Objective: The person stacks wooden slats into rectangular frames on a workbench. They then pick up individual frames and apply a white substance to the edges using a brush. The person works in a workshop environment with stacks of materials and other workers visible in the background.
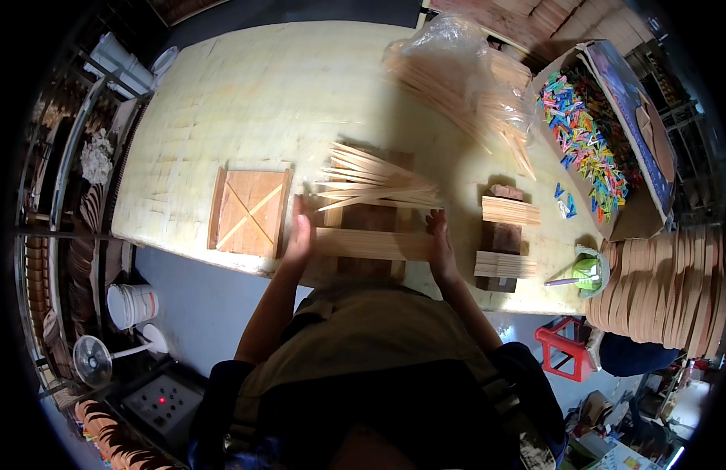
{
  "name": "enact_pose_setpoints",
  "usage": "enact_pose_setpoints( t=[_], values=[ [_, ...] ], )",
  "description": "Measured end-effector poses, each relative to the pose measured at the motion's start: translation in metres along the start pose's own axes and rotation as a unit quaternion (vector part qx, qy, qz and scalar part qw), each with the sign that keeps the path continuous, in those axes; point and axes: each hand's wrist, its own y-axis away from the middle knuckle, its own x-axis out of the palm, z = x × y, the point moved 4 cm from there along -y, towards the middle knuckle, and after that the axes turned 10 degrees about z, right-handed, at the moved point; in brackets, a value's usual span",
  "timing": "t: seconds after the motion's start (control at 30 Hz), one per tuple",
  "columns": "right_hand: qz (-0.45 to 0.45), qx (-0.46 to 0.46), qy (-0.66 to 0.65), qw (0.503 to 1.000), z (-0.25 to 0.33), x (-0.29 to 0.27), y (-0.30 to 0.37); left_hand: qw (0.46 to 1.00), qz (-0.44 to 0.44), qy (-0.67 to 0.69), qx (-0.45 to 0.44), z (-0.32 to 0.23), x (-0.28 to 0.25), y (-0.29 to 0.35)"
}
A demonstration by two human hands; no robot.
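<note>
A flat band of thin wooden sticks (374,244), lying side by side, spans the space in front of me at the table's near edge. My left hand (300,233) is upright against its left end, fingers stretched out. At the other end stands my right hand (440,241), its fingers also extended and slightly apart. Both palms face inward; the lower fingers are partly hidden. Just beyond the band, a loose fan of wooden sticks (371,178) lies crisscrossed over a wooden board (361,218).
Left on the table (245,94) sits a wooden frame with crossed strips (250,210). To the right are two stick bundles (510,210) on dark blocks, a green cup (587,272) with a brush, and a box of colourful clothespins (586,149). Bagged sticks (449,78) lie at the back.
</note>
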Motion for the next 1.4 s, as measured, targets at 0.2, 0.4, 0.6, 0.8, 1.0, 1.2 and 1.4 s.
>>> enact_pose_setpoints(
  t=[0.2, 0.4, 0.6, 0.8, 1.0, 1.2, 1.4],
  values=[
    [-0.084, 0.085, 0.002, 0.993, 0.012, -0.020, -0.016, 0.892, -0.039, -0.388, 0.230, -0.089, 0.021, -0.023],
    [-0.034, 0.169, -0.022, 0.985, 0.013, -0.021, -0.039, 0.883, -0.011, -0.415, 0.220, -0.088, 0.051, -0.054],
    [-0.018, 0.144, -0.055, 0.988, 0.006, -0.020, -0.067, 0.883, 0.016, -0.394, 0.256, -0.099, 0.055, -0.056],
    [-0.001, 0.149, -0.060, 0.987, 0.002, -0.028, -0.070, 0.906, 0.035, -0.388, 0.165, -0.090, 0.054, -0.061],
    [-0.001, 0.153, -0.096, 0.984, 0.002, -0.027, -0.057, 0.895, 0.056, -0.386, 0.216, -0.090, 0.048, -0.048],
    [0.001, 0.150, -0.164, 0.975, -0.007, -0.031, -0.058, 0.904, 0.127, -0.364, 0.187, -0.076, 0.049, -0.048],
    [-0.004, 0.151, -0.157, 0.976, -0.001, -0.031, -0.056, 0.921, 0.111, -0.342, 0.152, -0.062, 0.054, -0.050]
  ],
)
